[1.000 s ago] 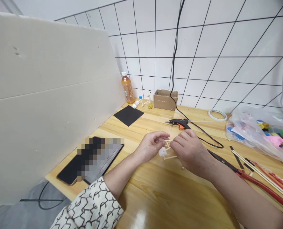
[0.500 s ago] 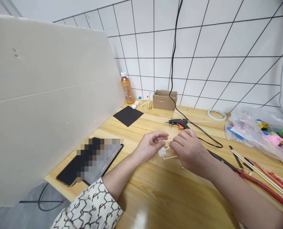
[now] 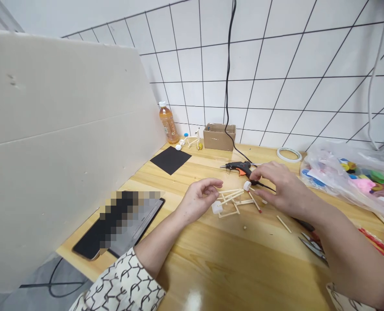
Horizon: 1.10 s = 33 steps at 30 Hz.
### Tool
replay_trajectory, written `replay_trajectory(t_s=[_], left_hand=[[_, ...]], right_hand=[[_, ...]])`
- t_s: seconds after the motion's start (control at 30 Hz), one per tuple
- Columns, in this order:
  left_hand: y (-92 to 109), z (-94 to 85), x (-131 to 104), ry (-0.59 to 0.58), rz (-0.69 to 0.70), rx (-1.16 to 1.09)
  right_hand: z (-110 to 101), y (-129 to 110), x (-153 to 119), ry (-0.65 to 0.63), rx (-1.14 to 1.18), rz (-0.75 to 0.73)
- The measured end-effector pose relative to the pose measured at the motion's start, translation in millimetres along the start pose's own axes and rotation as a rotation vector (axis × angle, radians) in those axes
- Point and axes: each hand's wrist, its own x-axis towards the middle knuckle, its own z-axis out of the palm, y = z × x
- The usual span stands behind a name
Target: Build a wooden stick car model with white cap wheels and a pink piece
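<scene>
A small frame of pale sticks [image 3: 231,199] with white round caps stands on the wooden table, between my two hands. One white cap [image 3: 217,207] is at its left end, another white cap [image 3: 247,185] at its upper right. My left hand [image 3: 200,199] is at the frame's left end, fingers curled, thumb and fingertips close to the sticks; whether they pinch one is hard to see. My right hand [image 3: 277,185] is spread just right of the frame, thumb and fingers apart, holding nothing. A red-tipped stick [image 3: 255,202] leans at the frame's right side.
Behind the hands lies a black glue gun [image 3: 239,166] with its cord. Further back are a cardboard box [image 3: 219,138], a bottle [image 3: 168,123] and a black sheet [image 3: 171,160]. Pliers [image 3: 313,247] and a plastic bag [image 3: 350,177] are on the right, a phone [image 3: 91,242] on the left.
My right hand has opened and moved right, off the stick frame, uncovering its right part. The view has shifted a little. My left hand stays at the frame's left end.
</scene>
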Motion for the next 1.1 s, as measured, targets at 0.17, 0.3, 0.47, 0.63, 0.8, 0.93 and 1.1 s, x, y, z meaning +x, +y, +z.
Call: replay_trajectory(t_s=[0.17, 0.3, 0.47, 0.63, 0.8, 0.93, 1.1], left_hand=[[2, -1.6, -1, 0.011, 0.007, 0.047], [6, 0.7, -3, 0.086, 0.057, 0.162], [14, 7.6, -4, 0.15, 0.259, 0.354], [19, 12.5, 2, 0.084, 0.336, 0.462], [19, 17.6, 12, 0.026, 0.319, 0.551], [24, 18.5, 7, 0.002, 0.339, 0.663], [28, 12.4, -12, 0.041, 0.385, 0.773]], right_hand=[[6, 13, -1, -0.12, 0.149, 0.13], [15, 15, 0, -0.188, 0.174, 0.135], [19, 12, 1, -0.229, 0.174, 0.126], [21, 8, 3, -0.245, 0.209, 0.155], [20, 7, 4, -0.272, 0.292, 0.239], [20, 8, 3, -0.283, 0.382, 0.287], [20, 12, 2, -0.251, 0.441, 0.32]])
